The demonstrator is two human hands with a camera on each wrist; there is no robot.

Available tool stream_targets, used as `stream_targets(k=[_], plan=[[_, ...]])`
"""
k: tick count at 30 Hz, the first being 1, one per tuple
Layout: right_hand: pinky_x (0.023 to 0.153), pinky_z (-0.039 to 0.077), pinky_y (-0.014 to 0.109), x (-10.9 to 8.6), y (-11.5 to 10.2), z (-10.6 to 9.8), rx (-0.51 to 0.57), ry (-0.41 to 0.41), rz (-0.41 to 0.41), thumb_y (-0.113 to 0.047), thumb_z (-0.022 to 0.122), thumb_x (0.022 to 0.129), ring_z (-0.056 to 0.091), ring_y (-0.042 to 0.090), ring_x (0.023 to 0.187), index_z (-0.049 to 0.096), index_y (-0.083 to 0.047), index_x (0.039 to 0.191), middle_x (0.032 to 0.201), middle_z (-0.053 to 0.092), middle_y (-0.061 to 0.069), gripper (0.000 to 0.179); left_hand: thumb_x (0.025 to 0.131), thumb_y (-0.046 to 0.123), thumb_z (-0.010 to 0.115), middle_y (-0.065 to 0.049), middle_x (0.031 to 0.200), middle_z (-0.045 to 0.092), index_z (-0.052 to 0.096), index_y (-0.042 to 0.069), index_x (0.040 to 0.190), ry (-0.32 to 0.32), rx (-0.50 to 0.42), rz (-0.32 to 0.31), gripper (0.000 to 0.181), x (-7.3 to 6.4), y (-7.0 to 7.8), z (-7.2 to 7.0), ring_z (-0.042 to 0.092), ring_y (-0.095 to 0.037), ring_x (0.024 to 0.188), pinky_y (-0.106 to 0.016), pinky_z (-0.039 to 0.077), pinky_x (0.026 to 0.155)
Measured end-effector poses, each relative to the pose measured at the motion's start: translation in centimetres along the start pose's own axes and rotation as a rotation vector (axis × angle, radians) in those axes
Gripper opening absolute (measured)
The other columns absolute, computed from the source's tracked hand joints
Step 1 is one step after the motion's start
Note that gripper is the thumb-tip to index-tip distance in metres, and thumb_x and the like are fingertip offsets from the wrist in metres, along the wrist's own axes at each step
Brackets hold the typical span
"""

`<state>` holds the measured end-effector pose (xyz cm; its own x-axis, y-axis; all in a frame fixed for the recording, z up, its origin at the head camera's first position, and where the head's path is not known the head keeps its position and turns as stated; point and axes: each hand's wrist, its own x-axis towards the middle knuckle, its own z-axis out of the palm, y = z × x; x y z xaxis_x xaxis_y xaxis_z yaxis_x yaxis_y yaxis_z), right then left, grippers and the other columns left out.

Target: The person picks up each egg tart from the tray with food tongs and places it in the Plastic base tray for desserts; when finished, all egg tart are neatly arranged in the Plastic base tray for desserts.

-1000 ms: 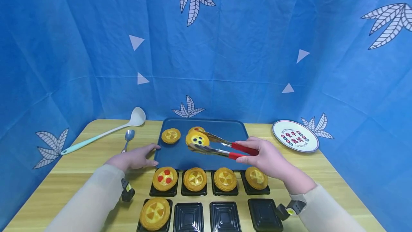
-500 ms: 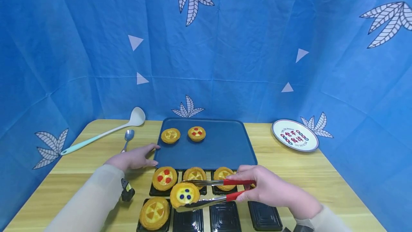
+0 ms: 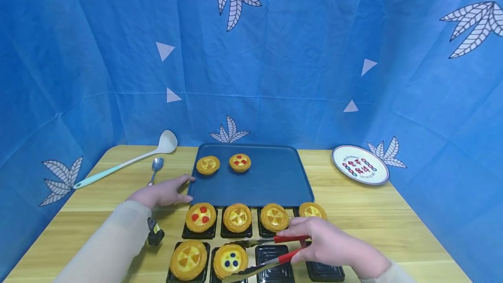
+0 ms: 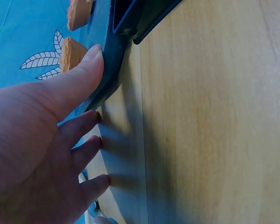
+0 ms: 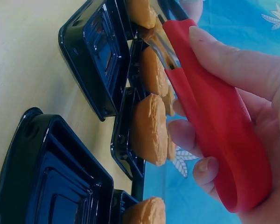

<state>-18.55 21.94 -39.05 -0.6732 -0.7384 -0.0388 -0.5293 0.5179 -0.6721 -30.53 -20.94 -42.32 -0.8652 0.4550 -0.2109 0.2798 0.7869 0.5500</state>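
Note:
My right hand (image 3: 320,239) grips tongs (image 3: 291,239) with red handles. Their metal arms lie on either side of a tart (image 3: 231,260) topped with blue dots. This tart sits in the second black tray box of the front row, whose edges show around it. In the right wrist view, my fingers and thumb wrap the red handles (image 5: 224,121). My left hand (image 3: 167,192) rests at the left edge of a dark blue tray (image 3: 271,178), fingers loosely spread. The left wrist view has its thumb on the tray's rim (image 4: 113,56).
The blue tray carries a yellow tart (image 3: 208,166) and a red-dotted tart (image 3: 240,163). Several tarts stand in black boxes before it. Two bare boxes (image 3: 273,265) lie right of the tongs. A ladle (image 3: 167,143), spoon (image 3: 157,165) and white plate (image 3: 360,165) lie farther out.
My right hand has brought the blue-dotted tart from above the blue tray toward me and down into a front-row black box. The left hand has stayed in place.

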Motion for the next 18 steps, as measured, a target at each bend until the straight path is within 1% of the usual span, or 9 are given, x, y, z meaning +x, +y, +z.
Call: stream_targets(k=[2,3,5,7,8,10,13,16,18], plan=[[0.063,0.052,0.023,0.0,0.0,0.1,-0.001,-0.001,0.007,-0.038,0.080,0.081,0.056,0.006,0.078,0.069,-0.020,0.128,0.109,0.063,-0.010,0.052,0.094,0.031,0.069,-0.032,0.152,0.030,0.041,0.005,0.146,0.000,0.002,-0.001,0.065,0.0,0.0,0.0,0.029,-0.052,0.137,-0.064,0.027,0.109],[0.065,0.052,0.024,-0.1,0.0,0.1,-0.001,-0.002,0.015,-0.038,0.081,0.080,0.057,0.007,0.081,0.068,-0.021,0.129,0.110,0.063,-0.011,0.053,0.093,0.031,0.069,-0.032,0.152,0.030,0.041,0.005,0.146,0.000,0.004,-0.002,0.066,0.0,0.1,-0.1,0.029,-0.052,0.137,-0.064,0.027,0.109],[0.070,0.053,0.026,-0.2,-0.1,0.0,0.005,-0.001,0.041,-0.039,0.082,0.079,0.057,0.010,0.089,0.068,-0.023,0.129,0.114,0.062,-0.011,0.055,0.093,0.032,0.069,-0.032,0.152,0.030,0.041,0.005,0.146,0.000,0.006,-0.004,0.066,0.0,0.1,-0.1,0.029,-0.052,0.137,-0.065,0.027,0.109],[0.077,0.053,0.029,-0.4,-0.4,-0.4,0.013,0.009,0.067,-0.039,0.084,0.078,0.055,0.014,0.099,0.067,-0.026,0.130,0.117,0.060,-0.012,0.056,0.094,0.031,0.069,-0.032,0.152,0.030,0.041,0.005,0.147,0.000,0.004,-0.005,0.066,-0.1,0.1,-0.1,0.028,-0.052,0.137,-0.064,0.027,0.109],[0.077,0.053,0.029,-0.4,-0.6,-0.7,0.018,0.020,0.067,-0.039,0.084,0.078,0.054,0.016,0.100,0.067,-0.026,0.130,0.117,0.060,-0.012,0.056,0.094,0.031,0.069,-0.032,0.152,0.030,0.041,0.005,0.147,0.000,0.004,-0.005,0.066,-0.1,0.1,-0.1,0.028,-0.052,0.137,-0.064,0.027,0.109],[0.074,0.052,0.029,-0.4,-0.9,-1.5,0.026,0.052,0.060,-0.040,0.084,0.078,0.054,0.017,0.096,0.067,-0.028,0.130,0.112,0.060,-0.011,0.056,0.094,0.031,0.069,-0.032,0.152,0.030,0.041,0.005,0.147,0.002,0.005,-0.001,0.066,-0.1,0.1,-0.1,0.028,-0.052,0.137,-0.064,0.027,0.109],[0.066,0.051,0.029,-0.1,-1.1,-3.0,0.000,0.142,0.041,-0.040,0.084,0.077,0.055,0.020,0.086,0.065,-0.026,0.132,0.104,0.060,-0.009,0.059,0.094,0.031,0.069,-0.032,0.152,0.030,0.041,0.005,0.147,0.002,0.008,-0.002,0.066,-0.1,0.1,-0.1,0.029,-0.052,0.137,-0.064,0.027,0.109],[0.064,0.050,0.029,0.7,-1.1,-4.7,-0.055,0.268,0.088,-0.042,0.084,0.076,0.056,0.020,0.082,0.062,-0.024,0.136,0.105,0.059,-0.006,0.066,0.094,0.031,0.069,-0.032,0.152,0.030,0.041,0.004,0.147,-0.001,0.012,-0.005,0.066,-0.1,0.1,-0.1,0.029,-0.052,0.137,-0.065,0.028,0.109],[0.064,0.050,0.030,1.8,-0.5,-5.9,-0.087,0.359,0.136,-0.041,0.085,0.076,0.056,0.020,0.082,0.061,-0.020,0.137,0.107,0.059,-0.003,0.069,0.094,0.031,0.069,-0.032,0.152,0.030,0.040,0.004,0.147,-0.003,0.011,-0.009,0.066,-0.1,0.1,-0.2,0.029,-0.052,0.137,-0.065,0.027,0.109]])
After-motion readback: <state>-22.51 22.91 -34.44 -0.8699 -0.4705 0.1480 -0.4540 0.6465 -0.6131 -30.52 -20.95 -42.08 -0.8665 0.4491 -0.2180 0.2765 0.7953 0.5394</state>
